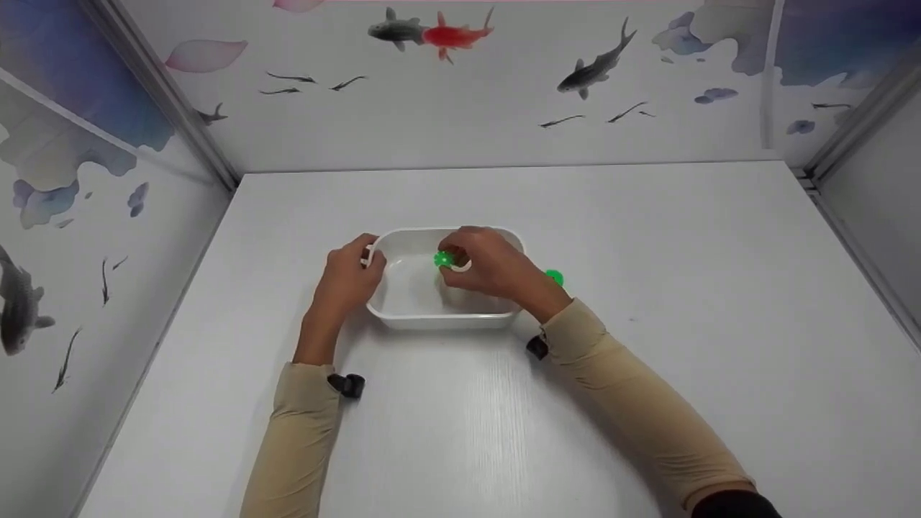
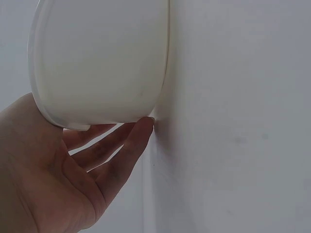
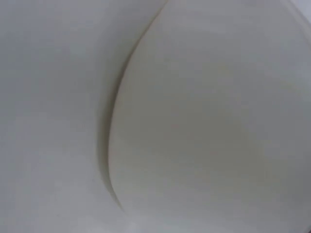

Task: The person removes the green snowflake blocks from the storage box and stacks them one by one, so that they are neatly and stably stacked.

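A white rectangular basin (image 1: 446, 322) with rounded corners stands on the table. My left hand (image 1: 350, 272) grips its left end, thumb over the rim and fingers outside; in the left wrist view the fingers (image 2: 127, 153) lie along the outer wall. Above the basin's inside, my right hand (image 1: 489, 262) pinches a small green round thing with a bumpy edge (image 1: 444, 259) between thumb and fingers. A second green piece (image 1: 553, 277) lies just right of the basin, partly behind the right wrist. The right wrist view has only the basin's wall (image 3: 204, 126) and the table.
The white tabletop (image 1: 446, 432) spreads around the basin. Panels printed with fish stand at the back (image 1: 460, 108) and on the left (image 1: 93, 230), and another panel (image 1: 878, 144) closes the right side.
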`<state>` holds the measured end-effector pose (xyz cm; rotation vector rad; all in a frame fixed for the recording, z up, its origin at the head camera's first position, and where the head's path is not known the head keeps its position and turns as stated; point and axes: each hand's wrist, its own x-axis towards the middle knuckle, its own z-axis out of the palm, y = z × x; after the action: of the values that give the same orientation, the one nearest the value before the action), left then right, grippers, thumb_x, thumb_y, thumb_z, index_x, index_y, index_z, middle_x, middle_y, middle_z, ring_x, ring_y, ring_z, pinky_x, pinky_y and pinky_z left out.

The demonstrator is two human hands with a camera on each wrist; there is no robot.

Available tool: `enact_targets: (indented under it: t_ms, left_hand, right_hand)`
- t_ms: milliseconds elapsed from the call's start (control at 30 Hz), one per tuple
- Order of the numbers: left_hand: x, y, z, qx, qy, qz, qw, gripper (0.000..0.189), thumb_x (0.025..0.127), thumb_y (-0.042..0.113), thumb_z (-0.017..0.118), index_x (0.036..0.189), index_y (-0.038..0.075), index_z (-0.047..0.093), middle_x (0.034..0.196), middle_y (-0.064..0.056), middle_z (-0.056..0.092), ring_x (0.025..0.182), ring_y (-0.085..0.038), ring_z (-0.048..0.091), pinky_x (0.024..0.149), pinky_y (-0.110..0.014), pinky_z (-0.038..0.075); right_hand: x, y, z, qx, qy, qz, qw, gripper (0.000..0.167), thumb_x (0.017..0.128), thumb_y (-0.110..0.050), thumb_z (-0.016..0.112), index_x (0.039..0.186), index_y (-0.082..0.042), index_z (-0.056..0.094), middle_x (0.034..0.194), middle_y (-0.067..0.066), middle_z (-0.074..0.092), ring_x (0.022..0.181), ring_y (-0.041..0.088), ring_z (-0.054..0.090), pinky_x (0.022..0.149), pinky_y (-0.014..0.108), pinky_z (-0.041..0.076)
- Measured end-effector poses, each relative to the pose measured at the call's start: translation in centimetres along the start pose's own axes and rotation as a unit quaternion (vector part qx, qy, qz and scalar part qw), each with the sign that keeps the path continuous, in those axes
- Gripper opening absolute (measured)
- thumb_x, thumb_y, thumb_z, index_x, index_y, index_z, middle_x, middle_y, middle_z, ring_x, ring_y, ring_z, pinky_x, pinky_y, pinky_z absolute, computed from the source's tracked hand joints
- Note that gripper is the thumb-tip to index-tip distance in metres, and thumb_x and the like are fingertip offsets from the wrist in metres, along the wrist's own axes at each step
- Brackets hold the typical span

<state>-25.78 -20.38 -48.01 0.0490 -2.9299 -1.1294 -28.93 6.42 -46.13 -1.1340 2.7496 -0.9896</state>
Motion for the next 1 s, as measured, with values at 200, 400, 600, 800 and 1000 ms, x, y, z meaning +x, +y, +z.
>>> enact_targets:
  t_ms: [200, 400, 600, 800, 1000]
  left_hand:
    - [0.0, -0.1, 0.0, 0.000, -0.002, -0.004, 1.0000, 0.041, 0.113, 0.031, 0.050, 0.149, 0.015, 0.061, 0.130, -0.014, 0.071, 0.112, -0.030, 0.069, 0.099, -0.050, 0.059]
    - [0.0, -0.1, 0.0, -0.002, -0.002, -0.003, 1.0000, 0.041, 0.113, 0.031, 0.050, 0.149, 0.015, 0.061, 0.130, -0.014, 0.071, 0.111, -0.030, 0.069, 0.098, -0.050, 0.059]
    - [0.0, 0.1, -0.2, -0.006, 0.001, 0.004, 1.0000, 0.041, 0.113, 0.031, 0.049, 0.148, 0.015, 0.062, 0.127, -0.014, 0.072, 0.109, -0.029, 0.071, 0.095, -0.049, 0.060]
    - [0.0, 0.0, -0.1, -0.006, 0.004, 0.002, 1.0000, 0.040, 0.112, 0.030, 0.049, 0.147, 0.015, 0.063, 0.128, -0.013, 0.072, 0.111, -0.030, 0.070, 0.097, -0.050, 0.059]
    - [0.0, -0.2, 0.0, -0.005, 0.003, 0.001, 1.0000, 0.041, 0.112, 0.032, 0.049, 0.147, 0.017, 0.063, 0.129, -0.013, 0.072, 0.111, -0.030, 0.069, 0.096, -0.050, 0.059]
  right_hand:
    - [-1.3, 0.1, -0.4, 0.003, 0.061, -0.072, 0.9955, 0.021, 0.095, -0.016, 0.078, 0.113, -0.006, 0.078, 0.101, 0.006, 0.077, 0.087, 0.017, 0.073, 0.082, 0.037, 0.065]
    - [-2.6, 0.2, -1.0, 0.019, 0.098, -0.110, 0.9890, 0.020, 0.095, -0.014, 0.079, 0.113, -0.005, 0.076, 0.099, 0.005, 0.076, 0.084, 0.018, 0.072, 0.078, 0.031, 0.063]
    - [-3.9, 0.4, -2.0, 0.018, 0.124, -0.131, 0.9835, 0.020, 0.095, -0.013, 0.080, 0.113, -0.005, 0.076, 0.100, 0.005, 0.075, 0.083, 0.017, 0.070, 0.075, 0.033, 0.063]
    - [-5.0, 1.0, -2.8, 0.020, 0.135, -0.128, 0.9823, 0.020, 0.095, -0.013, 0.081, 0.113, -0.007, 0.076, 0.099, 0.003, 0.075, 0.082, 0.017, 0.068, 0.074, 0.035, 0.063]
    - [-6.0, 1.9, -3.3, 0.010, 0.138, -0.116, 0.9835, 0.020, 0.095, -0.015, 0.081, 0.113, -0.008, 0.076, 0.099, 0.002, 0.075, 0.084, 0.024, 0.072, 0.075, 0.040, 0.064]
